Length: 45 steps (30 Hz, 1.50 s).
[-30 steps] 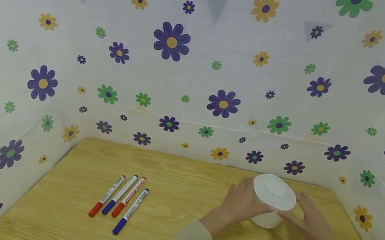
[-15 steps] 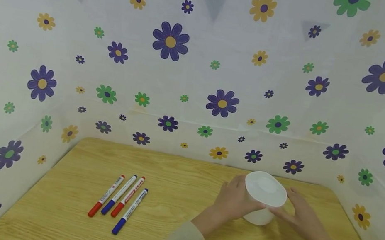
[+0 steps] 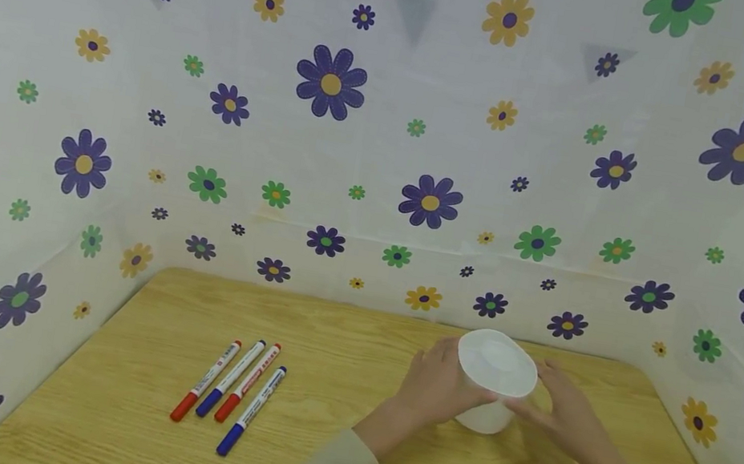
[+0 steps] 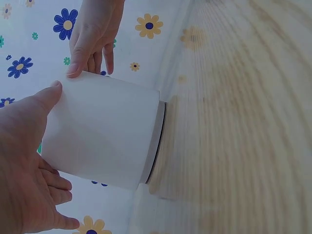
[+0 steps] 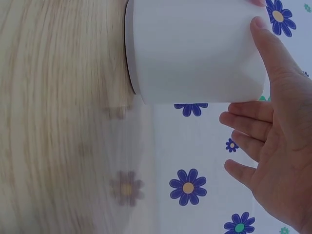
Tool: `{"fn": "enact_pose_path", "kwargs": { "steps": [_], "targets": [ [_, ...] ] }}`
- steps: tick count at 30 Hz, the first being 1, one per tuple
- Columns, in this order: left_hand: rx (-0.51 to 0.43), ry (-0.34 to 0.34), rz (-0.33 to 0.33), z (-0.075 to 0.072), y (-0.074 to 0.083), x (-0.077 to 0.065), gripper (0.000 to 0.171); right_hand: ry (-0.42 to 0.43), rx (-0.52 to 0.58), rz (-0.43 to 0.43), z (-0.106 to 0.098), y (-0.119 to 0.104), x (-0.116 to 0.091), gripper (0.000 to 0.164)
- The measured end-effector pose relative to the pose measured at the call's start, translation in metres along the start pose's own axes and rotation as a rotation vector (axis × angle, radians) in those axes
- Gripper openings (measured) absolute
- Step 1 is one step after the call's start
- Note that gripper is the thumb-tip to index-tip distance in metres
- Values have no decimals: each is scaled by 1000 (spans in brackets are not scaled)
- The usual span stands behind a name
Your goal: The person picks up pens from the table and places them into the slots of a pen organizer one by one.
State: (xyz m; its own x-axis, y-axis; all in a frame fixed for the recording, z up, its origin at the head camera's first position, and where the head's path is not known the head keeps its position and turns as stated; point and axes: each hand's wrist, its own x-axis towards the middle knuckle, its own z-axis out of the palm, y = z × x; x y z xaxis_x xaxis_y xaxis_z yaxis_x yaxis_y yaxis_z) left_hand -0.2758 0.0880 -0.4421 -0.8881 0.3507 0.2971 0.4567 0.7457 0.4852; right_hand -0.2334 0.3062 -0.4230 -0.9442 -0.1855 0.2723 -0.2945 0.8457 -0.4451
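A white, roughly cylindrical container [image 3: 485, 416] with a flat oval-looking top [image 3: 497, 363] stands upright at the right of the wooden table. My left hand [image 3: 437, 384] holds its left side and my right hand [image 3: 566, 413] its right side. Both thumbs lie along the near side close to the top rim, almost meeting. In the left wrist view, the container's white wall [image 4: 102, 126] narrows to a stepped base with a dark line, at or very near the tabletop. The right wrist view has my right thumb against the wall and the fingers round the far side, the lower ones off it.
To the left on the wooden table [image 3: 339, 438] lie several markers: a red-capped one [image 3: 206, 380], a blue-capped one [image 3: 232, 378], another red-capped one [image 3: 248, 383] and another blue-capped one [image 3: 252, 410]. Flower-printed white sheeting [image 3: 384, 153] encloses the table's back and sides.
Both hands have moved the white container a short way left across the table, keeping it upright. The markers lie as before.
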Motion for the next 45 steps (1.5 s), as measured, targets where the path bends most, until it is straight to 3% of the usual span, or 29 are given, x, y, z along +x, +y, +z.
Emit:
{"fn": "enact_pose_path", "kwargs": {
  "steps": [16, 33, 45],
  "targets": [
    [-16, -10, -30, -14, -17, -9, 90, -5, -6, -27, 17, -11, 11, 69],
    [-1, 26, -28, -27, -35, -20, 93, -23, -20, -13, 33, -25, 20, 76],
    [-1, 23, -59, -39, -49, -29, 93, -15, 17, -42, 44, -43, 25, 75]
  ]
}}
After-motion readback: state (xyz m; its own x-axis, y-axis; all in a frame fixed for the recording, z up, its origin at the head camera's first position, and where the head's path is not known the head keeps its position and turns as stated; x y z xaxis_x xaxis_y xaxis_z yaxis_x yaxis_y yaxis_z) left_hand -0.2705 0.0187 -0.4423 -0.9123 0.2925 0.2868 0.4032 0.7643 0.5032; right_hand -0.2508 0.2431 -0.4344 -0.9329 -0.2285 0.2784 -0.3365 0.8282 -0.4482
